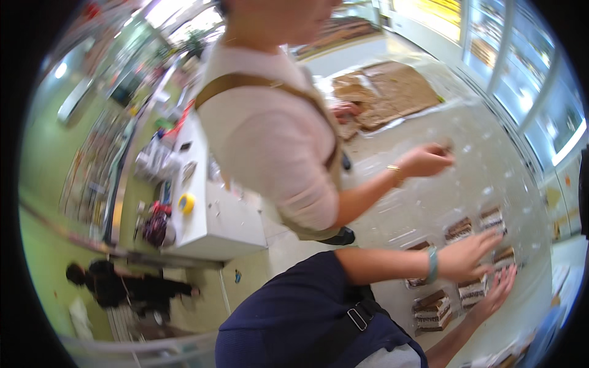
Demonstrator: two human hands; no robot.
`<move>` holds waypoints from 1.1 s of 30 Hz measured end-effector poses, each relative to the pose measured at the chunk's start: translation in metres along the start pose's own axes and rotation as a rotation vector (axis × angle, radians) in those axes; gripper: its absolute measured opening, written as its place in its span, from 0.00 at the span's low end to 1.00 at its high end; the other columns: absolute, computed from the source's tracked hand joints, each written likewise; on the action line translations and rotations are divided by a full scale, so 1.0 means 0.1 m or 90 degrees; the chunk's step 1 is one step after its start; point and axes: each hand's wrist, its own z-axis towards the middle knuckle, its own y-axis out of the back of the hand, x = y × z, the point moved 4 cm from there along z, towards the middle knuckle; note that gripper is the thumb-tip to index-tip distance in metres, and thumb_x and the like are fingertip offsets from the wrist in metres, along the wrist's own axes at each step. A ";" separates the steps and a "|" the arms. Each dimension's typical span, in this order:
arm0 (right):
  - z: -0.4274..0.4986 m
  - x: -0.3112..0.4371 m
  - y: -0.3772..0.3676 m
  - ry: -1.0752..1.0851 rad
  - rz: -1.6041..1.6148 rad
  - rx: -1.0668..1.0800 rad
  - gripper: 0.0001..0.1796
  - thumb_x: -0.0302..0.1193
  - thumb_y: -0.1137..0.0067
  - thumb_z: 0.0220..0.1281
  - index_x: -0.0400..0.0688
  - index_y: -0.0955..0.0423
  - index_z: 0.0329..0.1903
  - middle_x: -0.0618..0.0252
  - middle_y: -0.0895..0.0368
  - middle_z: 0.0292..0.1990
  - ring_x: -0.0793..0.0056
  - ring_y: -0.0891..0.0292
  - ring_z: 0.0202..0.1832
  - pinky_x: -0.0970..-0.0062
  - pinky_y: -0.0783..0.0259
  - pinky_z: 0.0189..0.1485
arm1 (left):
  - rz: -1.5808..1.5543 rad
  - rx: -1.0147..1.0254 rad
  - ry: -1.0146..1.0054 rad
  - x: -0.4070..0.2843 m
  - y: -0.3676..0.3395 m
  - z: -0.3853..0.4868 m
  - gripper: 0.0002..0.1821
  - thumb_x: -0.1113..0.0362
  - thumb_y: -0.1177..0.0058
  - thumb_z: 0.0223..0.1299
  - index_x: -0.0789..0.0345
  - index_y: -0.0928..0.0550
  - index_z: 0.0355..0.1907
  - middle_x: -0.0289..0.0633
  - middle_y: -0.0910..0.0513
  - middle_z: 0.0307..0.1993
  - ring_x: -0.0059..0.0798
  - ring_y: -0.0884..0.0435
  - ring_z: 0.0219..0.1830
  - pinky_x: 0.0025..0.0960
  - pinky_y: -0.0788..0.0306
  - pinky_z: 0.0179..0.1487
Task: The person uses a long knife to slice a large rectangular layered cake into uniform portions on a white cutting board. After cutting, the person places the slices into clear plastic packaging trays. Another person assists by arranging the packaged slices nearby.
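Note:
My left hand (469,257), with a teal band at the wrist, is stretched palm down over layered brown-and-white cake slices, its fingers spread. My right hand (499,290) reaches in from below, fingers extended beside a slice (504,255) that shows between the hands. Whether either hand touches it I cannot tell. More slices lie around them: one stack (432,312) near my right forearm, one (473,290) between the hands, others (459,229) (492,218) beyond my left hand. Some seem to be in clear plastic.
A co-worker in a light top and tan apron (276,138) stands close on my left, both hands over the same table (395,202). A large brown cake sheet (400,92) lies there on film. Glass cases (515,60) line the far side. A white counter (230,221) holds yellow tape (186,203).

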 end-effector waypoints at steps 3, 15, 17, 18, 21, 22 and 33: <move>-0.38 0.31 -0.04 0.032 0.016 0.059 0.33 0.48 0.67 0.81 0.34 0.41 0.73 0.53 0.35 0.71 0.62 0.33 0.68 0.63 0.38 0.71 | -0.015 0.052 0.005 -0.33 0.11 -1.08 0.42 0.51 0.48 0.70 0.72 0.47 0.76 0.61 0.44 0.74 0.56 0.38 0.73 0.46 0.41 0.74; -1.89 1.34 -0.76 0.145 0.188 0.421 0.28 0.44 0.67 0.82 0.35 0.34 0.67 0.59 0.30 0.68 0.67 0.29 0.60 0.70 0.32 0.61 | -0.038 -0.283 0.316 -1.45 0.11 -3.96 0.40 0.49 0.54 0.76 0.70 0.51 0.78 0.58 0.41 0.73 0.46 0.26 0.65 0.42 0.34 0.69; -2.13 1.43 -0.78 0.148 0.184 0.454 0.28 0.45 0.67 0.82 0.35 0.34 0.66 0.60 0.30 0.68 0.68 0.28 0.57 0.71 0.32 0.58 | -0.022 -0.326 0.304 -1.55 0.15 -4.18 0.41 0.49 0.54 0.76 0.69 0.52 0.78 0.57 0.40 0.72 0.45 0.25 0.63 0.41 0.33 0.68; -2.23 1.46 -0.78 0.151 0.186 0.467 0.28 0.46 0.67 0.82 0.36 0.34 0.66 0.60 0.30 0.68 0.68 0.28 0.57 0.72 0.32 0.58 | -0.005 -0.349 0.292 -1.58 0.19 -4.28 0.41 0.49 0.54 0.76 0.68 0.52 0.79 0.57 0.40 0.72 0.44 0.24 0.62 0.41 0.33 0.68; -2.47 1.57 -0.75 0.167 0.178 0.476 0.28 0.46 0.68 0.82 0.36 0.33 0.66 0.61 0.30 0.67 0.69 0.28 0.56 0.71 0.32 0.58 | 0.032 -0.383 0.272 -1.63 0.28 -4.52 0.41 0.48 0.55 0.76 0.66 0.53 0.79 0.56 0.39 0.71 0.42 0.24 0.61 0.41 0.31 0.67; -2.53 1.60 -0.75 0.180 0.165 0.470 0.28 0.46 0.68 0.82 0.37 0.33 0.66 0.61 0.29 0.67 0.69 0.28 0.56 0.71 0.32 0.58 | 0.019 -0.389 0.269 -1.64 0.31 -4.60 0.41 0.48 0.55 0.76 0.66 0.54 0.79 0.56 0.39 0.71 0.42 0.24 0.61 0.41 0.31 0.67; -3.31 1.92 -1.14 0.144 0.197 0.521 0.27 0.45 0.65 0.82 0.38 0.31 0.65 0.62 0.27 0.63 0.73 0.27 0.51 0.73 0.32 0.55 | 0.041 -0.433 0.235 -1.74 0.73 -5.35 0.41 0.48 0.54 0.76 0.67 0.52 0.79 0.57 0.39 0.71 0.42 0.23 0.59 0.40 0.29 0.65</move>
